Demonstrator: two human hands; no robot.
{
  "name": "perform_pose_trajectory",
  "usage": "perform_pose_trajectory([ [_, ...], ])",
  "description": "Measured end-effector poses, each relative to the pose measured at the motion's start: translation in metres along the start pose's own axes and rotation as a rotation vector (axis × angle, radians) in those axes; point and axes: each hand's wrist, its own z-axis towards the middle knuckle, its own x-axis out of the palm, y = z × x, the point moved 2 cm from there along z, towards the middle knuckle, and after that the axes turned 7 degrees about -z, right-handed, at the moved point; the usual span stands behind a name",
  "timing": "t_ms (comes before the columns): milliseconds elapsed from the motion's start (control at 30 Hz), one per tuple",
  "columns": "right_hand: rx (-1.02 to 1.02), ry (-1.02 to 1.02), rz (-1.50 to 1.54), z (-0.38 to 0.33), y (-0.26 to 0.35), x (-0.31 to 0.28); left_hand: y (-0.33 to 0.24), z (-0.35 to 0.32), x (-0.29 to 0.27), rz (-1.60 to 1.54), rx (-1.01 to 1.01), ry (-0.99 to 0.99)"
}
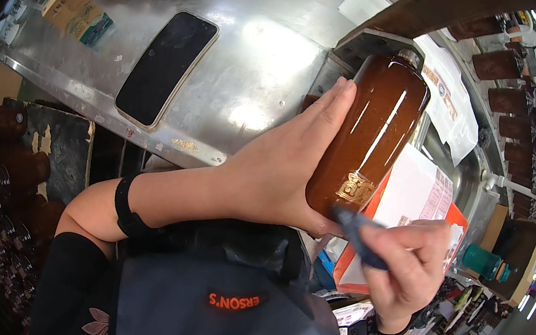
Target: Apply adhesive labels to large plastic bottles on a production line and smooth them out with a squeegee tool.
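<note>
A glossy brown bottle (377, 131) with a clear threaded neck lies slanted, its neck pointing away from me. My left hand (283, 156) grips it along its left side, with the thumb at the near end and the fingers stretched up the body. Near the bottle's base is a gold emblem (355, 188). Just below that emblem, my right hand (408, 266) pinches a dark grey-blue cloth-like piece (362, 237), its tip at the bottle's lower end. Motion blurs this piece, so its exact kind is unclear.
On the metal table (257, 1) lie a black-screened phone (166, 70) and a tan printed packet (77, 10). More brown bottles stand at the far left edge and the lower left (10, 152). An orange-edged box with papers (416, 188) sits right of the bottle, beside a white plastic bag (449, 100).
</note>
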Motion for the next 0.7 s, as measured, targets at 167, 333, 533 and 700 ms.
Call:
perform_pose_trajectory([
  [167,-0.150,0.054,-0.060,0.001,0.017,0.015,0.004,0.002,0.003,-0.004,0.006,-0.044],
  [333,0.174,0.150,0.247,0.030,-0.005,0.010,0.002,-0.002,0.003,0.020,0.016,-0.080],
  [533,0.029,-0.132,-0.156,0.042,-0.025,-0.003,0.007,-0.002,-0.005,-0.009,0.022,-0.066],
  [700,0.190,-0.322,-0.246,0.054,-0.031,0.003,0.010,-0.003,-0.008,-0.059,0.017,-0.007],
])
